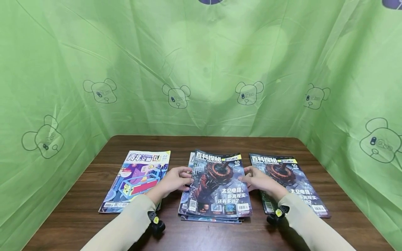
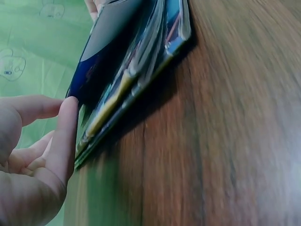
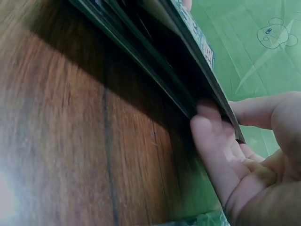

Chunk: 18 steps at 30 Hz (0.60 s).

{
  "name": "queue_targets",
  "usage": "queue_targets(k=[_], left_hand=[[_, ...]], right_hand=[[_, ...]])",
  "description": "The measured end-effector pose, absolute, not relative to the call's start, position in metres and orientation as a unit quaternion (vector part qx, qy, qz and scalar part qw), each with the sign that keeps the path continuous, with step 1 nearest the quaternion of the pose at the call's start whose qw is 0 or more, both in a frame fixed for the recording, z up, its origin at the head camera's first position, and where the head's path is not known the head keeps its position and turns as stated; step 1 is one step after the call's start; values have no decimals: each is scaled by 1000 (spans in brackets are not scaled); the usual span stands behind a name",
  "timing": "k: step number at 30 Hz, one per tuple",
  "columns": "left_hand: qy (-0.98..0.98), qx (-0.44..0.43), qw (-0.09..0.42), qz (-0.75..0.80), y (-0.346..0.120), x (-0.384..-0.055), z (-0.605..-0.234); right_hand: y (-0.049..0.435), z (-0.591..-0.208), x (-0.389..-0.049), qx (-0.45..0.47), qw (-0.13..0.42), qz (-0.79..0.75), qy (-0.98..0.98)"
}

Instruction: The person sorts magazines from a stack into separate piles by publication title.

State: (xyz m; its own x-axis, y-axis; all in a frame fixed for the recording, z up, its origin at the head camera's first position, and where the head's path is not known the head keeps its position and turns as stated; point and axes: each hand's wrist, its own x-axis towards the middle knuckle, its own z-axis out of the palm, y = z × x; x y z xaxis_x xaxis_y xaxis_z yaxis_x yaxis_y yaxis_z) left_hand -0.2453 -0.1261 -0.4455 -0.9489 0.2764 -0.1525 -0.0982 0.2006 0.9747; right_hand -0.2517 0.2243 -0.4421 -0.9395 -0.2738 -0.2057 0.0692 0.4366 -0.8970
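In the head view a dark magazine (image 1: 216,188) with a red machine on its cover tops the middle stack, slightly askew over the magazines (image 1: 211,219) below. My left hand (image 1: 172,182) pinches its left edge between thumb and fingertips. At the opposite edge my right hand (image 1: 260,180) grips it, thumb above and fingers beneath. Both wrist views show the top magazine (image 3: 207,70) raised along its sides, with a dark gap over the lower magazines (image 2: 141,70). Those lie near the wooden surface, their page edges partly fanned.
Left of the stack lies a purple and blue magazine (image 1: 141,184), partly under the left forearm. A dark magazine (image 1: 295,184) with the same red-machine cover lies to the right, partly behind the right arm. The brown wooden table (image 1: 207,240) ends at a green curtain (image 1: 213,118).
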Motion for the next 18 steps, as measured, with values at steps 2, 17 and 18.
queue_targets(k=[2, 17, 18], left_hand=[[758, 55, 151, 632, -123, -246, -445], [736, 73, 140, 658, -95, -254, -443], [734, 74, 139, 660, -92, -254, -442]], right_hand=[[227, -442, -251, -63, 162, -530, 830], [254, -428, -248, -43, 164, -588, 791], [257, -426, -247, -46, 164, -591, 789]])
